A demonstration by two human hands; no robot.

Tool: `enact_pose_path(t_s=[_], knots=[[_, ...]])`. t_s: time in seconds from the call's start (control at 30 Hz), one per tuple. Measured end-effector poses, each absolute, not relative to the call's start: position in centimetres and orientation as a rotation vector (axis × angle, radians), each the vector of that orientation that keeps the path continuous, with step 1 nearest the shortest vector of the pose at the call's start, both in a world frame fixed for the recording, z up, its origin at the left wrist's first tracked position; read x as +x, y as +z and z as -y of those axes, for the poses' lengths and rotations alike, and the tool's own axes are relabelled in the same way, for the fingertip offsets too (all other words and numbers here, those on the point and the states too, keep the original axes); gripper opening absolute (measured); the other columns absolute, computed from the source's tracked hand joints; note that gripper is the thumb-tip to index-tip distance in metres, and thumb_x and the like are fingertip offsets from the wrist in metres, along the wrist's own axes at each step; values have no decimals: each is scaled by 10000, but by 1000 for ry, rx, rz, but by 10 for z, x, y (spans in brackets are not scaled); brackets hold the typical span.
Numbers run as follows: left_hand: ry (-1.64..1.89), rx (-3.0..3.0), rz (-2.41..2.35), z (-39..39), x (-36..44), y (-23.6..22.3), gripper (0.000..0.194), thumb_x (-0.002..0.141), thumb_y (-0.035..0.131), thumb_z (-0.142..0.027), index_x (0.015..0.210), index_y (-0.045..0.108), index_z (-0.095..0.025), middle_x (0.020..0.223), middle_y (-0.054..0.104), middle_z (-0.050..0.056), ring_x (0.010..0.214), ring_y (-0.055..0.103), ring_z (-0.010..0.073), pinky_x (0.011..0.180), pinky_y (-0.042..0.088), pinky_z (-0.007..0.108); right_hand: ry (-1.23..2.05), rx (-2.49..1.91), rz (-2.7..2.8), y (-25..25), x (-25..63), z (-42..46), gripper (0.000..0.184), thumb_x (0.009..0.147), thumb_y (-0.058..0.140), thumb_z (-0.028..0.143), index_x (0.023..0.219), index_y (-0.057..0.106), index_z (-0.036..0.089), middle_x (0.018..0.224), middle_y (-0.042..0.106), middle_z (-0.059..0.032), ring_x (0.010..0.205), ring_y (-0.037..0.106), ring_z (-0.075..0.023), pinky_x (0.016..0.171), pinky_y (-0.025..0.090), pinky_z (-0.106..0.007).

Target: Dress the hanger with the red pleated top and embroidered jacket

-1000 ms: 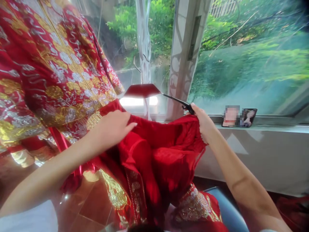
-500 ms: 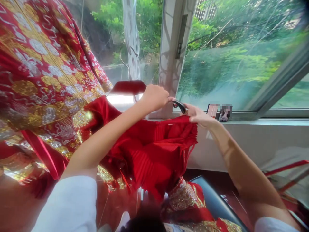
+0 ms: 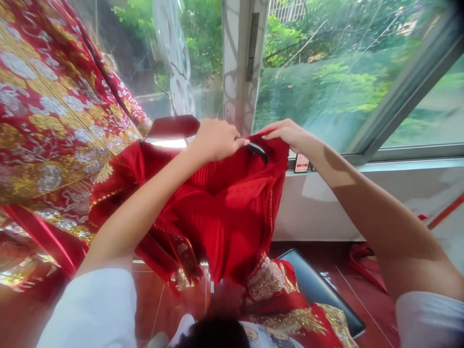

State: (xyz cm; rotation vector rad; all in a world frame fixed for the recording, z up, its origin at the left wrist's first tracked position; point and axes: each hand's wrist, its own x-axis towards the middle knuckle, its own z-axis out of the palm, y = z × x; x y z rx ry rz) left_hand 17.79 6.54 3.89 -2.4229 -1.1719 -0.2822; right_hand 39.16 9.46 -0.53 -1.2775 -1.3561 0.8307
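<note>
A red dress (image 3: 217,212) with pleated lining and gold trim hangs spread out in front of me. The black end of a clothes hanger (image 3: 258,152) sticks out inside its right part. My left hand (image 3: 219,139) is closed around the hanger, its thumb close to that black end. With thumb and fingers, my right hand (image 3: 284,135) pinches the dress's upper edge, holding it up beyond the hanger tip. A thin metal hook (image 3: 165,89) rises left of my left hand, in front of the window. Most of the hanger is hidden by my hand and the cloth.
At the left hangs a large red garment (image 3: 54,111) with gold and silver embroidery. A phone (image 3: 301,163) leans on the window sill (image 3: 409,165). Below are a dark blue-black stool seat (image 3: 319,290) and the embroidered lower part of red cloth. Sliding windows stand ahead.
My right hand has left the hanger's end area and lifted the dress edge up past it, so the cloth is opened wider. My left hand keeps hold of the hanger. The view has shifted right.
</note>
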Motion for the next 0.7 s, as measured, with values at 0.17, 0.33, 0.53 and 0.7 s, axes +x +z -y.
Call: enact_pose_path(t_s=[0.17,0.33,0.53,0.7], knots=[[-397,-2344,1197,-80,186,32,751,894,519,-434,1541,233,-184,1082,681,156,1067,585,337,906,376,424,535,-1267,1404,38,385,-86,229,780,575,66,943,715,-13,532,557,58,514,544,-2,606,405,-156],[-541,-2349,1285,-84,197,37,826,873,564,-336,1553,138,-140,1161,636,198,1062,601,347,914,413,444,-183,-1287,1539,67,347,-65,192,761,569,126,787,733,30,651,586,-15,850,654,-182,784,450,-298],[-622,-2551,1155,-91,186,46,796,824,444,-132,1556,135,-185,1131,668,122,1048,632,277,944,455,433,-546,-1718,1950,-2,273,-10,423,879,381,63,1282,510,54,875,690,-189,797,685,-282,694,516,-367],[-671,-2790,904,-60,148,65,602,797,431,-136,1381,513,-253,1389,565,27,1298,500,227,1090,390,393,-417,-1736,2211,-43,263,-22,415,924,377,78,1333,442,74,800,683,-152,771,680,-266,667,479,-326]])
